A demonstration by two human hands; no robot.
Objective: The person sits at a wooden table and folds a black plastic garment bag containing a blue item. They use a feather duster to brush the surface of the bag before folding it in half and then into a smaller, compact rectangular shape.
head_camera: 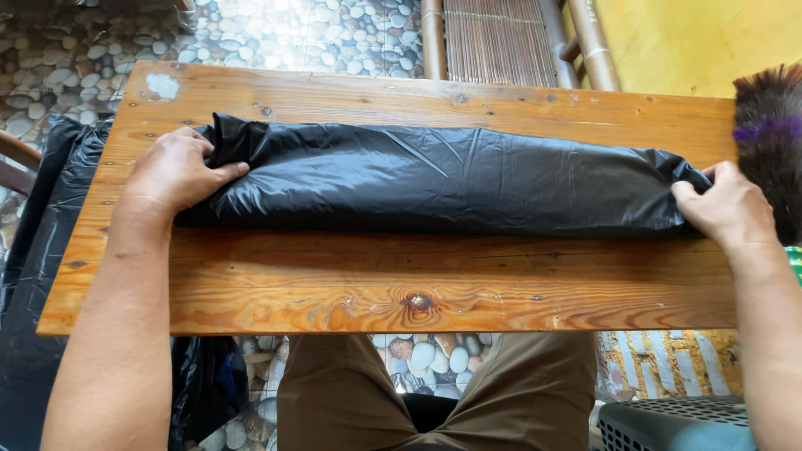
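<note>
Feather duster (770,142) cut by right edge. Grey crate (677,424) cut by bottom edge. Fingertips of both hands hidden in folds of black plastic bag (434,179). Bag contents unseen.

Black plastic bag (443,179) on wooden table (401,288)

Black glossy plastic bag (443,179); orange-brown knotty wooden table (376,284); grey-white pebble-pattern floor (276,33); yellow wall (702,42).

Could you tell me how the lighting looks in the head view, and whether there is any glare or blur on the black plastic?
In the head view the light is bright and even; the black plastic roll shows soft sheen along its creases, not harsh glare; the left hand, right hand and wooden table are sharp, with a narrow shadow under the roll.
</note>
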